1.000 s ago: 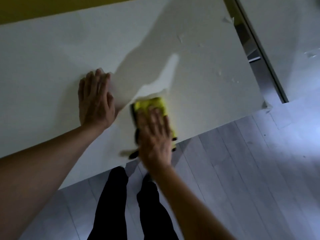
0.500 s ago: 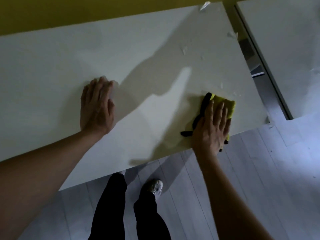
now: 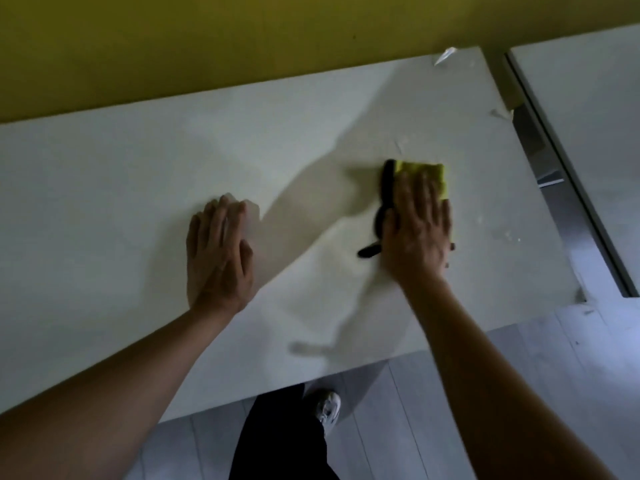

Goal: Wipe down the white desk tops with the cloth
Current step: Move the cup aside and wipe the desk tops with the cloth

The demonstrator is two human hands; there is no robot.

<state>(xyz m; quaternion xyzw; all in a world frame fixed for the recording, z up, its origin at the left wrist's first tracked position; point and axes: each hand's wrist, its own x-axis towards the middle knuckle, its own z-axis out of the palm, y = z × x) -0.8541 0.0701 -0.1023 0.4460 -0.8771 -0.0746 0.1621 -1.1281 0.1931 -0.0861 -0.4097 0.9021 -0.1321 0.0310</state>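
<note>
Toward the right end of the white rectangular counter [image 3: 138,202], the right hand [image 3: 417,233] lies flat on the yellow folded cloth with its black edging [image 3: 424,173]; the fingers are straight and spread, pressing the cloth down rather than curling round it, so this grip is open and simply pushing. Half a second ago that hand and cloth were at the near edge, close to the near right corner; a second ago they were at the near edge further left, close to the left hand. The stroke has therefore run rightward along the front edge and then turned up toward the middle of the counter's depth. The left hand [image 3: 220,251] has stayed planted palm down in the middle of the counter, fingers straight and holding nothing, apparently as a brace.

Pale flecks and smears [image 3: 505,235] remain just right of the cloth near the right edge, with more marks [image 3: 401,145] beyond it and a torn white scrap [image 3: 445,57] at the far right corner. I judge the near strip to be covered, while the far right portion is not yet wiped. A second white counter [image 3: 588,116] stands to the right across a narrow gap, with nothing touching it.
</note>
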